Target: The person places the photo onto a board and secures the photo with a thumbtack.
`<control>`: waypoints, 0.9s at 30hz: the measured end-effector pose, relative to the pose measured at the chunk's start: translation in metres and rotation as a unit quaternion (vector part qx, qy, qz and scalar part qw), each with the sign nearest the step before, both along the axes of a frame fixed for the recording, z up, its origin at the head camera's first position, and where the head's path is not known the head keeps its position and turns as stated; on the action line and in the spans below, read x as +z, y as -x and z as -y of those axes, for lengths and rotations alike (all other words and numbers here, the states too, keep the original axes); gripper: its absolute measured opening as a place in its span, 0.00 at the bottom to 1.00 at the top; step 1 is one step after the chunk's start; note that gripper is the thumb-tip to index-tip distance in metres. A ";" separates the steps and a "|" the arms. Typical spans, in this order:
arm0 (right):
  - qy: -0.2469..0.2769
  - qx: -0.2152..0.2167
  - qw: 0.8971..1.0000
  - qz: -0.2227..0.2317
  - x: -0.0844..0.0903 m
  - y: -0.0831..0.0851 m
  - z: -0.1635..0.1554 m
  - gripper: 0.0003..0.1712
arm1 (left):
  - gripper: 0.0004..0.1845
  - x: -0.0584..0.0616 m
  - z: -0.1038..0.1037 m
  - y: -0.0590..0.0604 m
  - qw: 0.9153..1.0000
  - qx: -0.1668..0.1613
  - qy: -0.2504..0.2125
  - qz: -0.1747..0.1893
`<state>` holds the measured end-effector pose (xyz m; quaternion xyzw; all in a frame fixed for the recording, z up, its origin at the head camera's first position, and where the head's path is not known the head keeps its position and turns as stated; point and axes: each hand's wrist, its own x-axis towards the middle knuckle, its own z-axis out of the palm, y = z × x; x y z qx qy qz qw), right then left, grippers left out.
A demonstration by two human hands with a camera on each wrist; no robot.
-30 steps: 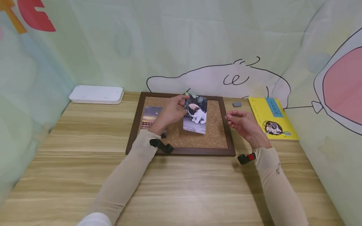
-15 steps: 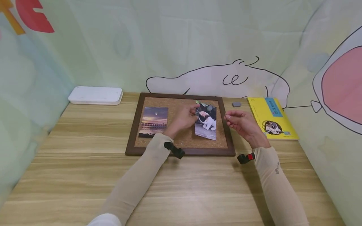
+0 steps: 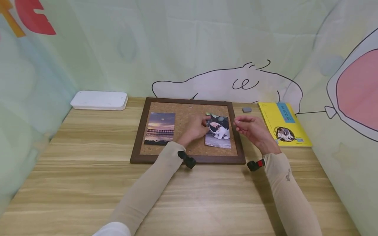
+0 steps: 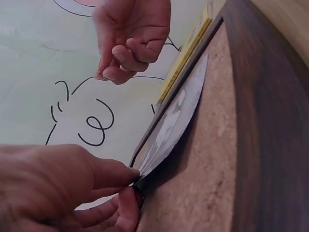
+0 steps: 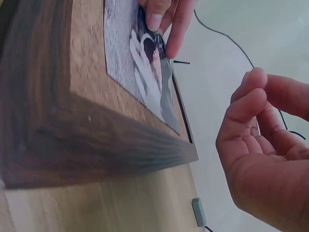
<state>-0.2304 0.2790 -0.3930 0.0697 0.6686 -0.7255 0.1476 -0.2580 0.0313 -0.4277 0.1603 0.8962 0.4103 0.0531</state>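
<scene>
My left hand (image 3: 195, 129) pinches the left edge of a cat photo (image 3: 218, 132) between thumb and fingers. The photo lies over the right half of a cork board (image 3: 189, 139) in a dark wooden frame; in the left wrist view it bows, its near edge raised off the cork. My right hand (image 3: 254, 131) hovers beside the frame's right side, thumb and index tips pressed together on a tiny pin-like thing, mostly hidden by them. A sunset photo (image 3: 159, 127) lies on the board's left half, with a small shiny tack head (image 3: 162, 119) near its top.
A white case (image 3: 99, 100) stands at the table's back left. Right of the board lie a small grey block (image 3: 246, 109) and a yellow book (image 3: 284, 127). A printed curtain (image 3: 189, 49) rises behind the table (image 3: 206, 196).
My left hand has carried the cat photo rightward and down onto the board's right half, uncovering the sunset photo. My right hand has stayed nearly still.
</scene>
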 end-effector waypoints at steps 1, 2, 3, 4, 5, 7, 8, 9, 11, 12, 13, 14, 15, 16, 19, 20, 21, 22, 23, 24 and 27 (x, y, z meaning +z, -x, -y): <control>-0.008 0.003 1.000 0.001 0.000 0.002 0.000 0.10 | 0.27 -0.001 0.000 0.000 1.000 0.002 0.000 0.000; -0.019 0.005 1.000 0.002 0.000 0.004 0.001 0.13 | 0.27 -0.002 -0.001 -0.001 1.000 0.004 0.001 -0.001; -0.032 0.007 0.999 0.002 0.000 0.006 0.001 0.16 | 0.27 -0.003 -0.001 -0.001 1.000 0.006 0.001 -0.002; -0.050 0.011 0.999 0.001 0.000 0.009 0.002 0.19 | 0.27 -0.004 -0.001 -0.001 1.000 0.008 0.004 -0.003; -0.069 0.016 0.998 -0.001 0.000 0.011 0.003 0.21 | 0.27 -0.005 -0.001 -0.002 1.000 0.008 0.007 -0.005; -0.114 0.033 0.993 -0.007 -0.001 0.018 0.005 0.24 | 0.27 -0.006 -0.002 -0.002 1.000 0.007 0.012 -0.010; -0.134 0.039 0.990 -0.011 -0.001 0.021 0.006 0.25 | 0.27 -0.007 -0.002 -0.002 1.000 0.004 0.015 -0.016; -0.151 0.047 0.987 -0.014 -0.002 0.025 0.007 0.24 | 0.27 -0.008 -0.002 -0.002 1.000 0.001 0.018 -0.022; -0.183 0.062 0.981 -0.021 -0.002 0.031 0.011 0.23 | 0.26 -0.009 -0.002 -0.001 0.999 -0.005 0.020 -0.032; -0.199 0.070 0.977 -0.023 -0.002 0.035 0.012 0.22 | 0.26 -0.009 -0.002 0.000 0.999 -0.007 0.020 -0.035; -0.210 0.080 0.974 -0.025 -0.001 0.038 0.014 0.21 | 0.26 -0.009 -0.002 0.001 0.999 -0.009 0.020 -0.038; -0.218 0.087 0.972 -0.026 -0.001 0.041 0.016 0.20 | 0.26 -0.010 -0.002 0.001 0.999 -0.010 0.021 -0.042; -0.229 0.094 0.969 -0.026 -0.001 0.044 0.018 0.19 | 0.26 -0.010 -0.002 0.002 0.999 -0.009 0.021 -0.042; -0.240 0.099 0.965 -0.025 -0.001 0.046 0.020 0.18 | 0.26 -0.010 -0.002 0.002 0.999 -0.008 0.020 -0.040; -0.264 0.116 0.957 -0.024 -0.002 0.054 0.024 0.16 | 0.27 -0.010 -0.003 0.002 0.999 -0.008 0.025 -0.035; -0.269 0.119 0.955 -0.023 -0.003 0.056 0.026 0.15 | 0.27 -0.010 -0.004 0.002 0.999 -0.009 0.027 -0.036; -0.280 0.123 0.952 -0.022 -0.004 0.058 0.028 0.14 | 0.27 -0.010 -0.004 0.001 0.999 -0.011 0.027 -0.036; -0.292 0.126 0.948 -0.023 -0.004 0.059 0.029 0.13 | 0.27 -0.010 -0.004 0.001 0.999 -0.013 0.026 -0.036; -0.305 0.130 0.943 -0.025 -0.005 0.060 0.030 0.12 | 0.27 -0.010 -0.004 0.001 0.999 -0.015 0.025 -0.035; -0.317 0.132 0.939 -0.026 -0.005 0.061 0.032 0.12 | 0.27 -0.010 -0.004 0.000 0.999 -0.016 0.025 -0.035; -0.350 0.133 0.927 -0.031 -0.007 0.065 0.036 0.11 | 0.28 -0.011 -0.004 0.000 0.999 -0.016 0.024 -0.035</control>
